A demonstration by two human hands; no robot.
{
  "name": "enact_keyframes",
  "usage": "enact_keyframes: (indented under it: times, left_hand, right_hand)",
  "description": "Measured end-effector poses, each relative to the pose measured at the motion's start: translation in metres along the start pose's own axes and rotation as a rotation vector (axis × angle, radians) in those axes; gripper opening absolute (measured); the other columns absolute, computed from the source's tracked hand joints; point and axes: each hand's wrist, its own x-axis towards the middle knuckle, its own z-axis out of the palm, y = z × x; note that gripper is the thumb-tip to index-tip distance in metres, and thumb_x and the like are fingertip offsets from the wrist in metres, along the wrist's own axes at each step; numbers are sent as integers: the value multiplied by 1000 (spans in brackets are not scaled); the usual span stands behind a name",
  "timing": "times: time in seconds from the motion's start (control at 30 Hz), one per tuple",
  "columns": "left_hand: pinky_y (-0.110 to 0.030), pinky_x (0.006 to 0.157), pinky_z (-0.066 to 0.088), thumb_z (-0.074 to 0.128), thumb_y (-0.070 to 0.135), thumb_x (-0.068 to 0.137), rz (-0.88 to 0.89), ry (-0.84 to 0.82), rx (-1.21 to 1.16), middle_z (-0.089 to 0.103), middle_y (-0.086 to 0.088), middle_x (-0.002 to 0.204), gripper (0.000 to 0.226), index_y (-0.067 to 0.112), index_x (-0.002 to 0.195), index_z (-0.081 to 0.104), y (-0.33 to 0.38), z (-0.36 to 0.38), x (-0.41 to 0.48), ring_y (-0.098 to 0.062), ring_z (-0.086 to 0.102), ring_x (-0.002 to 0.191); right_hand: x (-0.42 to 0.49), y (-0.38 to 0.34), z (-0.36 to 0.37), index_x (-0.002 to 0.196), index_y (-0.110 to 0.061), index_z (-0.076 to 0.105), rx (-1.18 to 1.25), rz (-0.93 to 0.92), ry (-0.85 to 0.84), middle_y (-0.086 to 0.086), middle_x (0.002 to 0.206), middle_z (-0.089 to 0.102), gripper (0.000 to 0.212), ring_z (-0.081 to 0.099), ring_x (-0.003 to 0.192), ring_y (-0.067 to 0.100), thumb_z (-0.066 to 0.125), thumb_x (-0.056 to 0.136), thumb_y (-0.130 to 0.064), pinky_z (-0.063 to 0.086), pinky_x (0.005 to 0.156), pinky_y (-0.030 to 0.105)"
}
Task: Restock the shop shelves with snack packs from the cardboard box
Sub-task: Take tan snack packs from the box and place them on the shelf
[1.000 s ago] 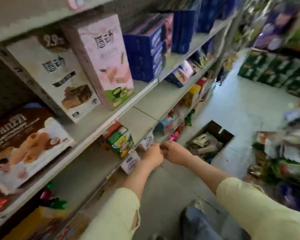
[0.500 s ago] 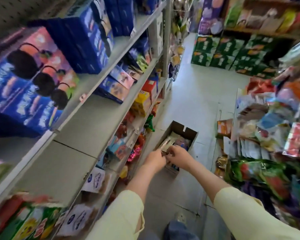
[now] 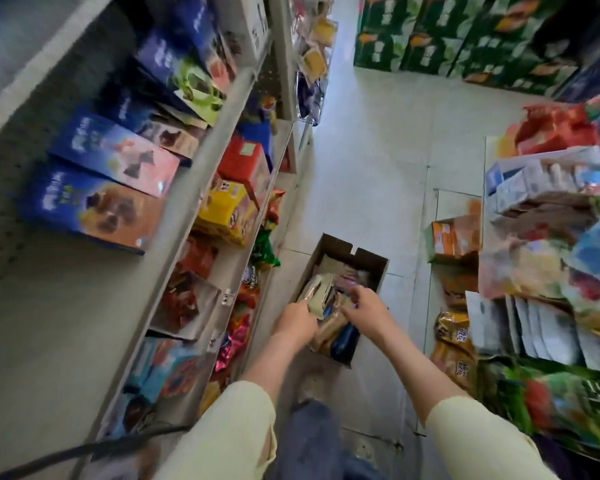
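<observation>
Head view looks down on a cardboard box on the floor beside the bottom shelf. Left hand pinches a pale snack pack at its near end; the pack's long axis runs away from the person. Right hand hovers just right of it, fingers curled loosely, apparently holding nothing.

Place: we are in a small shop, in a narrow aisle.
Left side: we see long grey shelves full of blue snack boxes and a yellow box.
Right side: we see piles of bright snack bags.
Far end: green cartons are stacked up.
Floor: we see pale tiles and an open cardboard box of packs.
</observation>
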Motion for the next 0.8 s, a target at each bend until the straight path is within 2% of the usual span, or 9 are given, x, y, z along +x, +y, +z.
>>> enact_keyframes:
  times: [0.07,0.17,0.23,0.3,0.43,0.6,0.7,0.73,0.8]
  left_hand:
    - [-37,91,46,44,18,96,-15,2,-16,63,-14,118,27,8,115,60,-8,15,48,-31,58,108]
    - [-35,88,46,43,18,96,-40,-20,-12,63,-13,116,25,9,113,59,-25,45,110,-30,58,107]
    - [-32,81,43,43,19,97,-46,-20,1,63,-11,113,23,11,113,57,-36,67,147,-28,58,105]
    - [-34,82,46,43,19,97,-46,-5,15,63,-10,113,23,12,113,57,-46,91,183,-28,59,104]
    - [-37,86,51,41,22,96,-41,1,55,64,-7,113,26,17,113,61,-65,138,247,-24,60,101]
    - [-36,92,47,43,18,97,-56,73,35,54,-9,127,31,12,127,51,-77,176,310,-26,54,114]
    - [-35,98,42,47,15,95,-70,114,82,43,-12,137,42,7,136,40,-82,188,338,-27,44,125]
    - [-35,100,40,47,13,94,-96,102,83,40,-12,140,46,6,138,36,-83,191,345,-28,42,128]
    - [-36,103,38,47,11,94,-160,53,47,34,-14,145,53,5,143,28,-89,198,360,-29,38,132]
  right_hand:
    - [42,17,17,130,-8,51,20,41,-3,10,130,54,44,52,118,25,60,89,-23,43,97,33]
    - [93,50,46,132,-6,49,58,110,-17,11,131,54,43,53,118,25,58,91,-15,40,85,24]
    - [123,73,66,128,-5,52,94,124,-20,8,123,58,37,55,105,17,56,92,-11,35,72,16]
    - [154,98,88,125,-5,54,131,147,-19,5,115,58,34,51,95,12,56,92,-10,32,66,11]
    - [206,141,130,127,-5,53,127,203,-40,11,125,58,39,57,110,25,59,89,-16,37,76,21]
    - [259,169,168,123,-8,55,179,179,-54,-1,113,56,39,53,112,17,62,85,-11,36,81,16]
    - [288,169,190,133,-9,49,245,211,-92,5,131,54,51,50,123,21,64,86,-18,36,94,22]
    - [297,168,199,140,-10,42,302,248,-126,4,137,50,58,48,126,21,63,87,-21,36,97,22]
    - [314,166,217,143,-12,35,435,308,-176,4,141,48,62,49,124,21,61,88,-24,41,102,31]
